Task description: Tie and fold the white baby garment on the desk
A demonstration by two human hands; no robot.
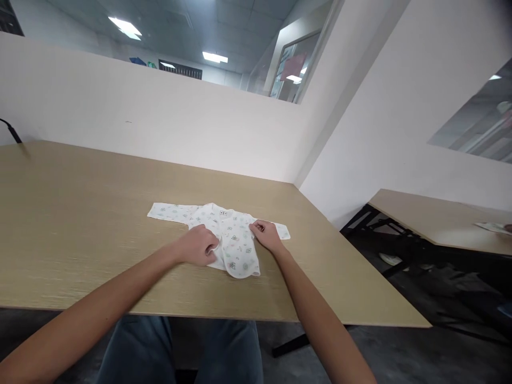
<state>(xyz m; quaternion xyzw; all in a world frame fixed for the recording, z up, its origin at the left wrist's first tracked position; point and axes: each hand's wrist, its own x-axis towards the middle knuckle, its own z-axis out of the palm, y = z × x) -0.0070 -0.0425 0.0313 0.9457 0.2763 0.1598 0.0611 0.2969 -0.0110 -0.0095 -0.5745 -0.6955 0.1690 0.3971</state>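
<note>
A small white baby shirt (240,245) with a pastel print lies spread on the wooden table, its collar toward the wall and its long sleeves stretched out to both sides. My left hand (198,245) is closed at the shirt's left front, thumb and fingers curled together on the cloth near the lower side. At the right armpit, my right hand (267,233) pinches the fabric between thumb and fingers, covering part of the right sleeve. The front panels overlap in the middle, and the lower right hem is slightly rumpled.
The light wooden table (100,186) meets a white wall (180,122) behind and a second wall at the right. A black cable end (14,133) stands at the far left. Another table (440,218) with a piece of cloth and part of a person's hand is at the right.
</note>
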